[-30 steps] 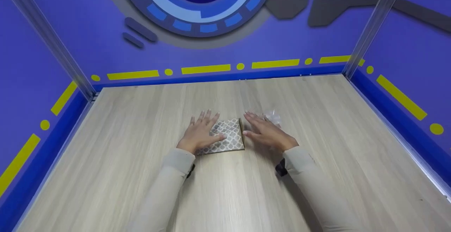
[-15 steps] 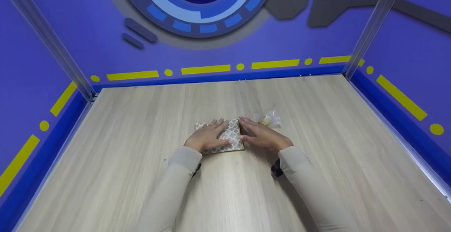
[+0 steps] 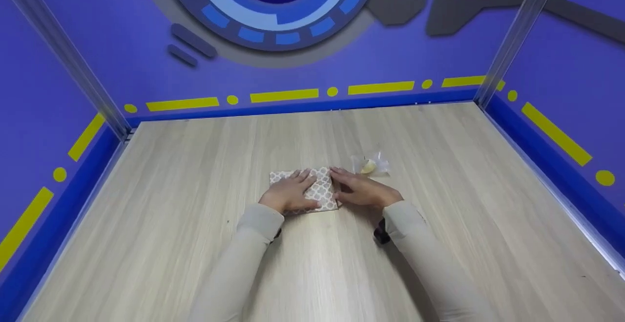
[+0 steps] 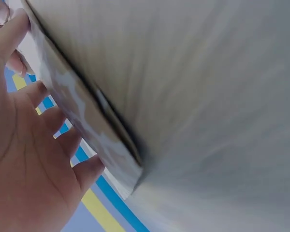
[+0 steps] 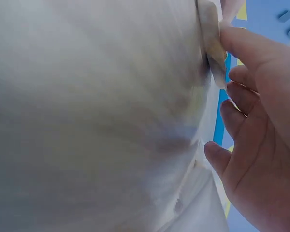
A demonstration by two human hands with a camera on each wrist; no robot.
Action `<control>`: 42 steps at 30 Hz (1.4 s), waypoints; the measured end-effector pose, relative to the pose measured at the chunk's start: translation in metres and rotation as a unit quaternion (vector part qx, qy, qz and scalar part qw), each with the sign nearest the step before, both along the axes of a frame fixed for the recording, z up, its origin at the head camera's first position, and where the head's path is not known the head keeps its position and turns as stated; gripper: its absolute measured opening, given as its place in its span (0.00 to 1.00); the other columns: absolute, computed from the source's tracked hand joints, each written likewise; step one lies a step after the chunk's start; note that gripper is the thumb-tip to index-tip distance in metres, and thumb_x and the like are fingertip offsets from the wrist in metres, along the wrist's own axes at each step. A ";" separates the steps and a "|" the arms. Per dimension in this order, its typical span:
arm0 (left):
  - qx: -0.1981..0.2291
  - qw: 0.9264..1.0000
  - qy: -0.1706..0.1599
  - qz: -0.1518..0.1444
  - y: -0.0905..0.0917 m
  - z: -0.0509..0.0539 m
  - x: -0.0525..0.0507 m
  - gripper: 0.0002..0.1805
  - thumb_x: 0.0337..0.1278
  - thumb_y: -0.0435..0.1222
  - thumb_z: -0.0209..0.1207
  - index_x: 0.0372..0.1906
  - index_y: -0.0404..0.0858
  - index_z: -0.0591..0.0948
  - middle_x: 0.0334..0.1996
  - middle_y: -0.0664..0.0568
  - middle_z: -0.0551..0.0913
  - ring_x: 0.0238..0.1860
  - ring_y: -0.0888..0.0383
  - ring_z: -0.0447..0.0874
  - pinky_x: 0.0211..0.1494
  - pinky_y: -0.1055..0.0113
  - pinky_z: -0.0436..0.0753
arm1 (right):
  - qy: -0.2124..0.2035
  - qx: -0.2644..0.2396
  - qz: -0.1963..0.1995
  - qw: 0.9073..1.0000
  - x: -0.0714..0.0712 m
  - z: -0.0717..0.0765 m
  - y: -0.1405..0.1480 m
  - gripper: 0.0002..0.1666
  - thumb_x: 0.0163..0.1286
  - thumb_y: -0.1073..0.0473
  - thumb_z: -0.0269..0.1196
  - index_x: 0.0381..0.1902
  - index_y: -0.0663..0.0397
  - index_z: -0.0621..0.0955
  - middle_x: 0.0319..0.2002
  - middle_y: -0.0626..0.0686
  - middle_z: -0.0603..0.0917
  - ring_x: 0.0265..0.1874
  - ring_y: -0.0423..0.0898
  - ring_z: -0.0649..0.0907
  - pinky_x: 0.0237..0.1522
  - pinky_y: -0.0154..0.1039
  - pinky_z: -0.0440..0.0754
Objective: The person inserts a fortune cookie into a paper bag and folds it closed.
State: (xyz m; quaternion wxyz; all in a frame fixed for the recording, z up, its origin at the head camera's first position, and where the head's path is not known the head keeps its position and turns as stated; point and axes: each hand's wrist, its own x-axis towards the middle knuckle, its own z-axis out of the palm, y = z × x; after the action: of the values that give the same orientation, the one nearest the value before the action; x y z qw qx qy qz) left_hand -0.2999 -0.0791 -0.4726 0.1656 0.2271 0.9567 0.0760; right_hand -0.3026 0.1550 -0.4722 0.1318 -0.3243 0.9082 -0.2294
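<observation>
On patterned cardboard | left grip palm-down | right grip at right edge

The head view looks forward and down on the worktop; both nearer wrist views share the patterned box.

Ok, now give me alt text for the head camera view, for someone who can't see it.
A person's left hand rests on a flat lattice-patterned package, the right hand at its right edge. A clear plastic bag with something yellowish inside lies beyond the right hand on a wood-grain table.
</observation>
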 end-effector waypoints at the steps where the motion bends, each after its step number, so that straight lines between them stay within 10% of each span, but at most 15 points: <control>1: -0.003 1.000 0.002 0.000 0.000 0.000 0.000 0.45 0.58 0.64 0.51 0.76 0.49 0.54 0.77 0.52 0.48 0.77 0.49 0.44 0.75 0.49 0.54 | 0.003 0.005 0.001 1.000 -0.001 -0.001 0.000 0.38 0.73 0.53 0.55 0.73 0.61 0.56 0.75 0.59 0.53 0.75 0.55 0.54 0.73 0.51 0.54; 19: 0.083 0.996 -0.040 0.000 -0.002 -0.001 -0.004 0.48 0.53 0.58 0.62 0.75 0.46 0.56 0.77 0.54 0.49 0.77 0.51 0.46 0.76 0.53 0.55 | -0.066 0.034 -0.023 0.997 -0.002 -0.001 -0.002 0.41 0.71 0.49 0.57 0.75 0.55 0.55 0.76 0.55 0.51 0.75 0.55 0.52 0.74 0.51 0.52; 42: 0.068 0.997 -0.039 -0.014 0.003 -0.001 -0.006 0.50 0.51 0.59 0.62 0.75 0.45 0.55 0.77 0.53 0.48 0.78 0.51 0.42 0.77 0.54 0.52 | -0.124 0.058 -0.039 0.990 -0.008 0.007 -0.001 0.45 0.68 0.47 0.60 0.76 0.47 0.52 0.77 0.50 0.48 0.76 0.51 0.48 0.75 0.49 0.49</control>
State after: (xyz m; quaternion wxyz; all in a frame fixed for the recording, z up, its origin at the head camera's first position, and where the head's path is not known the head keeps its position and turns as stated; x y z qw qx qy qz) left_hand -0.3056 -0.0758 -0.4735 0.1880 0.2482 0.9388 0.1476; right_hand -0.3107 0.1537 -0.4650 0.2528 -0.2490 0.9087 -0.2201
